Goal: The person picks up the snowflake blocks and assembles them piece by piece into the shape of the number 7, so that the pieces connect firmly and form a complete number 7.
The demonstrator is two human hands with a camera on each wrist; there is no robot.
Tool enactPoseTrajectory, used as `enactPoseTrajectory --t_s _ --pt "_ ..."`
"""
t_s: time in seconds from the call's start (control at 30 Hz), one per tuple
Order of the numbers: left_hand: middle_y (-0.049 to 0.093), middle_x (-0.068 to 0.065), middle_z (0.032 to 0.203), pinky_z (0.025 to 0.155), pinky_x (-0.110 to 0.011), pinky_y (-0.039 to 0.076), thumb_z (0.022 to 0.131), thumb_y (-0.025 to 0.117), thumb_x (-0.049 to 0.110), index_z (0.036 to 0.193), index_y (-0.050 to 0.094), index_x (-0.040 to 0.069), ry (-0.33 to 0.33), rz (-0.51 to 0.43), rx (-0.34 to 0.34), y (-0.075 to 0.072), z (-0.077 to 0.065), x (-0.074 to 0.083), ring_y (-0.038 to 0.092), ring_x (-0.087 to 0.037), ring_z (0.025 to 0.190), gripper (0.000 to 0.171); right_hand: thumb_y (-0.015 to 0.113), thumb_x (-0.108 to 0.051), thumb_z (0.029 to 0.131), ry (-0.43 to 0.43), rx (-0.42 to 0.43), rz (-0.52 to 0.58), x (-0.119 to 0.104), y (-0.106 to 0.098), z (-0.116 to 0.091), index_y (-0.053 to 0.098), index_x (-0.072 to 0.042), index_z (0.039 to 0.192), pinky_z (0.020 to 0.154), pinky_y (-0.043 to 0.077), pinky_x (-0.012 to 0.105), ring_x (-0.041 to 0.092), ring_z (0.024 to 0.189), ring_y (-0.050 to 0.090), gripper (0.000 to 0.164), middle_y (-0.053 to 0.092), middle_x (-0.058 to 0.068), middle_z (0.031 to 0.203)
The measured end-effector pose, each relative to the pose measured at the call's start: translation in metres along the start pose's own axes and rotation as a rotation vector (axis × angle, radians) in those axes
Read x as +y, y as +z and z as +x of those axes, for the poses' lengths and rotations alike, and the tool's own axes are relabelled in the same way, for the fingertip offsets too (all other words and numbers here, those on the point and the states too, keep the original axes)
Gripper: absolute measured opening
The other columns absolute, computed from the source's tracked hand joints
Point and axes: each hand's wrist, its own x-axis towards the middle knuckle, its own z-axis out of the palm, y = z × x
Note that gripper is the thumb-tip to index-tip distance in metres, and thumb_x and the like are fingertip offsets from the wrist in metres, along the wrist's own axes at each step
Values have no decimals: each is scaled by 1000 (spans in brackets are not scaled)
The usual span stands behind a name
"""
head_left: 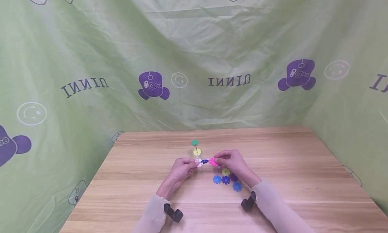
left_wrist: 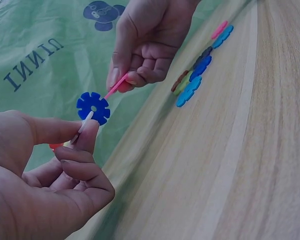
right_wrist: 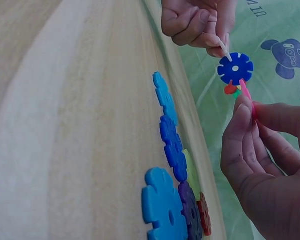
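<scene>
My left hand pinches a white notched plastic disc between thumb and fingers. A dark blue disc is slotted onto the white one, standing crosswise to it. Beyond them, a yellow disc and a green disc extend the chain toward the back of the table. My right hand pinches a pink disc by its edge. In the right wrist view, the pink disc's tip meets the rim of the dark blue disc. An orange-red piece shows just behind it.
Loose discs lie flat on the wooden table below my right hand: light blue, dark blue, yellow-green, purple and brown-red. Another pink disc lies near them. A green printed cloth hangs behind the table.
</scene>
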Motion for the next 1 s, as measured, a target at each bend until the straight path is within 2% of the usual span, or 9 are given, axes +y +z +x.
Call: enactPoseTrajectory --t_s 0.37,0.57,0.8,1.0 --pt "60 6 70 57 -19 37 94 75 11 100 77 1 -7 24 -13 3 2 -2 45 -7 64 11 78 -9 91 10 -3 3 -1 2 -1 76 2 113 80 65 37 27 83 77 25 81 14 98" --pt "69 5 78 59 -19 42 94 74 10 103 77 -1 -4 60 17 4 -1 -3 50 -7 65 15 77 -6 91 -2 -1 -57 -3 6 0 77 1 110 79 65 36 23 81 77 20 81 14 99" --pt "68 3 79 62 -21 46 92 75 8 103 77 -3 11 100 46 5 -2 -6 53 -9 68 16 78 -4 90 -64 -11 -142 -8 11 -2 78 1 104 75 65 37 27 81 77 15 81 15 96" --pt "68 3 76 59 -20 44 92 75 7 103 77 -4 24 86 59 6 -4 -3 48 -8 64 16 77 -3 90 -54 4 -148 -9 14 0 79 -1 104 77 64 37 23 81 76 13 81 13 96"
